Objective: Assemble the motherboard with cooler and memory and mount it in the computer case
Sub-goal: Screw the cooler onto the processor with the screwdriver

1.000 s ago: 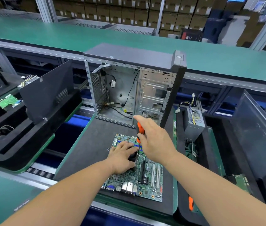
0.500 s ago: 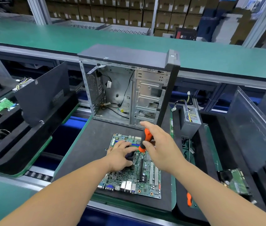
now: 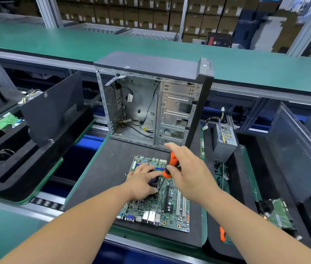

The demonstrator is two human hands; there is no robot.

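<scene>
A green motherboard [image 3: 169,212] lies flat on a dark mat [image 3: 105,172] in front of me. My left hand [image 3: 141,182] lies over a black cooler [image 3: 153,181] on the board and hides most of it. My right hand [image 3: 187,172] grips an orange-and-black screwdriver [image 3: 171,164], its shaft pointing down at the board beside the cooler. Behind the board stands an open computer case [image 3: 150,109], upright, with loose black cables inside.
A power supply [image 3: 225,141] with coloured wires stands right of the case. A black side panel [image 3: 53,109] leans in a foam tray [image 3: 8,168] at left. A second orange screwdriver [image 3: 222,234] and a hard drive [image 3: 278,214] lie in the right tray. Green conveyor belts run behind and in front.
My right hand has tilted the screwdriver and shifted it slightly right and down toward the cooler. My left hand stays on the cooler. The view has shifted a little.
</scene>
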